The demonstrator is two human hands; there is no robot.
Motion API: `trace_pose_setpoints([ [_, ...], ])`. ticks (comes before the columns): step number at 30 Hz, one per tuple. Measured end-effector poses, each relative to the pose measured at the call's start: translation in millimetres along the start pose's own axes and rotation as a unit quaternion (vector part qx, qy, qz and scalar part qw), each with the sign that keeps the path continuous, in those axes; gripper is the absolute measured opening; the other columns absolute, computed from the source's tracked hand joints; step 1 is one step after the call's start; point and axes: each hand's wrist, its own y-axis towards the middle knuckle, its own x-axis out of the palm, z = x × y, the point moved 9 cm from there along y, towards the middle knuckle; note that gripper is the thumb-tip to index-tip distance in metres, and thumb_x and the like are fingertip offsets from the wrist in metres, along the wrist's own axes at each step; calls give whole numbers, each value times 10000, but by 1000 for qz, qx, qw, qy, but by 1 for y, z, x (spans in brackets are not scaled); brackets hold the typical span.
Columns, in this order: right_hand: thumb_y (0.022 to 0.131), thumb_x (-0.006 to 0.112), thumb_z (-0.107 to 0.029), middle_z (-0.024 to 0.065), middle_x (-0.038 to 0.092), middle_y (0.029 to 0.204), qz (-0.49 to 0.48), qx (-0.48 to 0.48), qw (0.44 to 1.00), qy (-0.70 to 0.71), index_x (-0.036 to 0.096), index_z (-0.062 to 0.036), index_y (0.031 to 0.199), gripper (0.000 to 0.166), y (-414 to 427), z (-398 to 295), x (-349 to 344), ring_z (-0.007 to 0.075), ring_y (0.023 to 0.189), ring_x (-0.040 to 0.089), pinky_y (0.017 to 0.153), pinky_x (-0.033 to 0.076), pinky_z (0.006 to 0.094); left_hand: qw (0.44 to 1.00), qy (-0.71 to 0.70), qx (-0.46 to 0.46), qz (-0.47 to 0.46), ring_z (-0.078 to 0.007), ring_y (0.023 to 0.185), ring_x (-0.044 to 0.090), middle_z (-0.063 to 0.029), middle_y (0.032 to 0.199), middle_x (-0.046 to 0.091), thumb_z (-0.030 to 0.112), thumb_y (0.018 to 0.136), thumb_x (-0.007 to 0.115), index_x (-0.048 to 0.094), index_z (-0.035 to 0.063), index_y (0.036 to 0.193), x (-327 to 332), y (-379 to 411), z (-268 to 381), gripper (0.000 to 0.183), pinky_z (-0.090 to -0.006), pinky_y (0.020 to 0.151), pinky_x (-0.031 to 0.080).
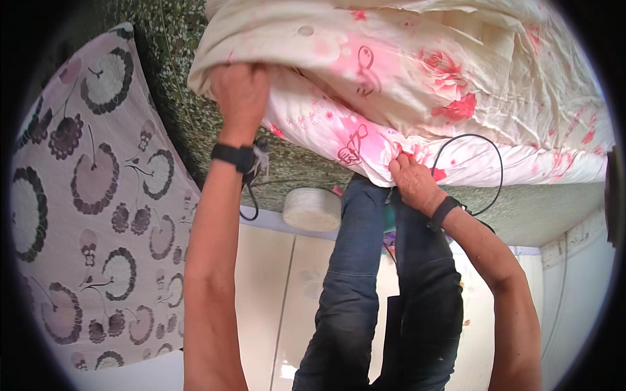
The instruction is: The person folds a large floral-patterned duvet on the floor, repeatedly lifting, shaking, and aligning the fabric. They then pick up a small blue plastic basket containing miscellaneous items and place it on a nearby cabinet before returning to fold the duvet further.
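Observation:
Spread before me is a cream and pink floral quilt or cover (411, 73), with red roses and creases across it. My left hand (239, 100) grips its near left corner, the knuckles up and the fingertips hidden under the folded fabric. Farther along the near edge, my right hand (415, 183) pinches the cloth beside a red flower, in front of my knees. Between the two hands the fabric hangs in a loose fold. Each wrist wears a black band, with a dark cable near it.
Speckled terrazzo floor (171, 78) shows beyond the cover's left end. A pale cloth with dark flower shapes (107, 195) drapes at the left. A round whitish object (312, 210) sits by my legs (362, 254). Cream panels (264, 273) and a pale wall (577, 273) stand behind.

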Motion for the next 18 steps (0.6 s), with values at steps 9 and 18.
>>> trace_pose_setpoints([
  [9,783,594,-205,237,625,878,-164,-58,985,-22,608,-3,966,274,91,-15,-55,360,836,639,687,525,450,973,21,91,-212,-303,916,626,-125,926,677,239,773,588,700,76,928,102,-92,59,251,-472,916,415],
  [18,897,522,-289,204,645,962,42,-207,969,-125,649,-42,1068,326,303,-103,-126,324,851,631,762,502,411,984,-42,45,-165,-233,610,604,-58,586,606,364,859,597,662,140,602,39,-154,93,347,-405,750,429],
])
